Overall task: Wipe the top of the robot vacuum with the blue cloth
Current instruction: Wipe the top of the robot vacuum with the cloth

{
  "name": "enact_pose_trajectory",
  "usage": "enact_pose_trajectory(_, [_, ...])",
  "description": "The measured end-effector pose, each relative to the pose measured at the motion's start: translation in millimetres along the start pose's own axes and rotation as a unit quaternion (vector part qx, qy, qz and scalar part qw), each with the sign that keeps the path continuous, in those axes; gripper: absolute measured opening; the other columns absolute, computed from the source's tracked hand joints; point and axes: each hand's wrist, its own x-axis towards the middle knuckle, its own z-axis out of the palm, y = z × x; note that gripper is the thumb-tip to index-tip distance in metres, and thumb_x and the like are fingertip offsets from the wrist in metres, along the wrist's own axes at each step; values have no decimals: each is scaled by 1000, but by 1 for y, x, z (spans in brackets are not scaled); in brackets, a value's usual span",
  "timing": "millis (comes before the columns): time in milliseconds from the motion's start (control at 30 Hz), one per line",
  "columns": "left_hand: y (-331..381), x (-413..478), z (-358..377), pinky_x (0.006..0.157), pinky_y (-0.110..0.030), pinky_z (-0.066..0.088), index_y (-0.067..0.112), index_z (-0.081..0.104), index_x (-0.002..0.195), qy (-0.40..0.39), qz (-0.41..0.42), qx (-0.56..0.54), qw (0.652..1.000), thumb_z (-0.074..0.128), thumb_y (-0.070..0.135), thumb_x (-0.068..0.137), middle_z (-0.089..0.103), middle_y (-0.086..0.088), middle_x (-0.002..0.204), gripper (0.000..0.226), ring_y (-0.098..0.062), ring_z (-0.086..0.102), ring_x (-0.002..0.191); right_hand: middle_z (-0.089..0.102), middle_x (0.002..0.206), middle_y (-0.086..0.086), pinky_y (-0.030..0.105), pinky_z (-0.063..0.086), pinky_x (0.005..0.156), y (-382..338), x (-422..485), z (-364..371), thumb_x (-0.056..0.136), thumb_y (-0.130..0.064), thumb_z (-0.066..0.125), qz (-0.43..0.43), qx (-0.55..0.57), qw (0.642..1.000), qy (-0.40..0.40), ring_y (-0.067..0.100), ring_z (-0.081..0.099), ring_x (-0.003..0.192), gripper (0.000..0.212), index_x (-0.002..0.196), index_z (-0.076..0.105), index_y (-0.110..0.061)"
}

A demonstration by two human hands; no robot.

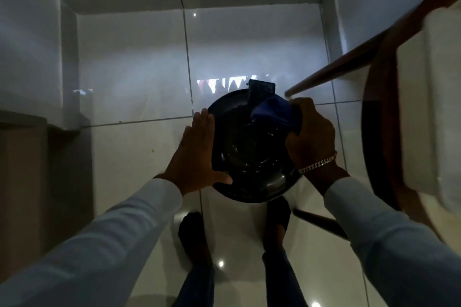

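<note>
A round black robot vacuum [252,157] lies on the glossy white tiled floor, just ahead of my feet. My left hand [197,152] rests flat against its left rim, fingers together and thumb spread along the near edge, holding nothing. My right hand [311,132] is closed on a bunched blue cloth [277,113], which presses on the vacuum's far right top. A silver bracelet circles that wrist. A dark rectangular part [262,90] sticks up at the vacuum's far edge.
A wooden chair with a pale cushion [424,112] stands close on the right; one leg [336,70] slants over the floor near the cloth, another [319,222] beside my right foot. A tiled skirting [189,1] borders the floor ahead. A low cabinet [30,157] sits at left.
</note>
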Motion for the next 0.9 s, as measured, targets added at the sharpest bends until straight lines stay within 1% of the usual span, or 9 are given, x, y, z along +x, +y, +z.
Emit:
enact_pose_trajectory(67, [-9,10,6,116,-37,-12,22,-29,142,-14,28,36,999,70,74,51,-35,0,152,144,-18,-31,142,64,115,19,39,49,90,11,0,19,76,4,61,-30,-9,999,-36,36,61,105,49,124,52,-5])
enact_pose_trajectory(167, [-11,22,10,116,-37,-12,15,-23,145,-24,84,89,992,66,79,49,-33,-3,152,146,-20,-31,142,43,145,20,59,25,113,21,-8,43,73,-25,65,-94,-73,981,-150,38,33,137,64,132,49,-7])
enact_pose_trajectory(267, [-13,29,11,120,-44,-7,11,-20,146,-39,101,119,987,68,76,51,-26,-10,157,145,-24,-27,143,29,155,9,61,10,113,30,-16,56,77,-55,50,-128,-151,968,-152,33,16,145,68,138,42,-25])
enact_pose_trajectory(367, [-19,34,17,120,-41,-7,15,-22,146,-39,105,105,988,71,75,49,-27,-6,157,146,-21,-27,144,15,160,2,70,7,109,41,-7,63,83,-63,39,-143,-210,956,-150,32,4,147,68,144,28,-35])
enact_pose_trajectory(533, [-24,36,18,118,-38,-5,19,-19,147,-30,102,83,991,70,77,45,-23,-1,159,147,-17,-24,145,22,158,3,66,20,109,37,-15,88,88,-53,47,-79,-190,977,-64,34,13,145,60,143,33,-33])
enact_pose_trajectory(600, [-24,37,18,117,-36,-5,19,-17,148,-32,92,78,992,73,75,44,-22,0,159,148,-16,-24,144,26,157,3,64,20,110,34,-39,95,88,-52,48,-24,-189,981,-20,32,17,145,59,142,36,-32])
enact_pose_trajectory(667, [-22,36,17,117,-35,-6,18,-17,148,-36,86,72,993,75,73,44,-22,-1,159,149,-16,-24,144,30,156,4,63,20,110,33,-64,97,87,-52,49,-4,-186,982,-17,32,20,144,61,142,37,-31])
enact_pose_trajectory(767, [-20,37,15,116,-33,-8,17,-16,148,-37,81,65,994,78,71,43,-21,-3,159,151,-16,-25,144,32,155,6,63,24,108,41,-79,91,86,-54,49,-37,-205,977,-48,33,23,143,62,142,37,-30])
enact_pose_trajectory(900, [-21,38,15,113,-28,-13,18,-17,147,-35,84,73,993,77,71,44,-22,-2,159,150,-13,-27,143,34,153,9,65,25,108,47,-43,83,86,-53,50,-100,-221,968,-64,37,26,141,60,140,42,-29])
